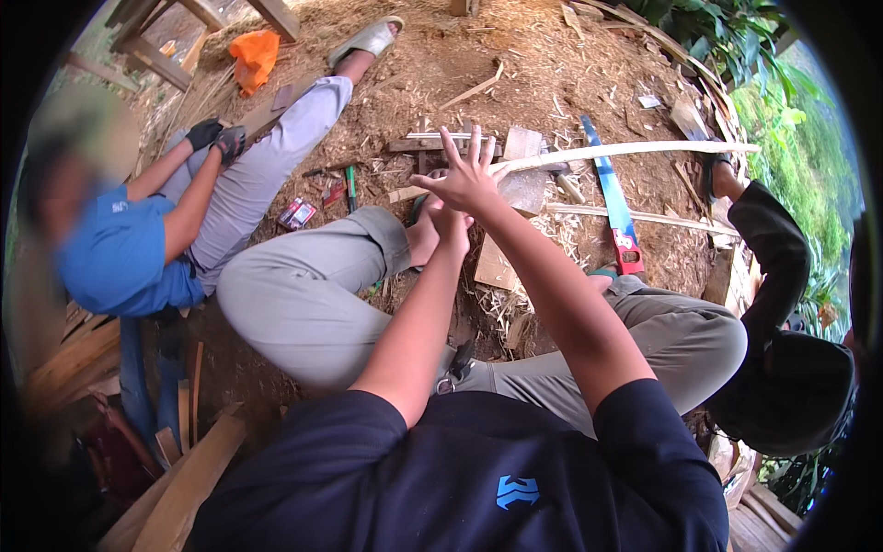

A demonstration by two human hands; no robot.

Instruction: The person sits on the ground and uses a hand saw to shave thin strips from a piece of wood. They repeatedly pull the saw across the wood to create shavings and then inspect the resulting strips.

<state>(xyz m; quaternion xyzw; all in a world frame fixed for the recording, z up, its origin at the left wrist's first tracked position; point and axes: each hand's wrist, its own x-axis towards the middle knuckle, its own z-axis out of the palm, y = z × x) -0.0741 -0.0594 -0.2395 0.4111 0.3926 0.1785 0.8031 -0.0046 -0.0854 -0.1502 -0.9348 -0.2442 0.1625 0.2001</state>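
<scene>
My right hand (pixel 467 181) is stretched out with its fingers spread wide, and nothing shows in it. Just below it, my left hand (pixel 450 221) is crossed under the right wrist and largely covered by it; its fingers are hidden. A long, pale, slightly curved wood strip (pixel 625 150) runs behind my right hand, from near my foot out to the right. Whether either hand touches the strip I cannot tell. Beyond the hands lies a small wooden piece (pixel 409 145) with a pale stick across it. A flat wood block (pixel 523 143) is right of the fingers.
A handsaw (pixel 607 184) with blue blade and red handle lies at right. A green-handled hammer (pixel 350 188) and a small red pack (pixel 296 213) lie left. A gloved co-worker (pixel 138 230) sits left, a dark-clothed person (pixel 782 276) right. Shavings cover the ground around an orange bag (pixel 254 61).
</scene>
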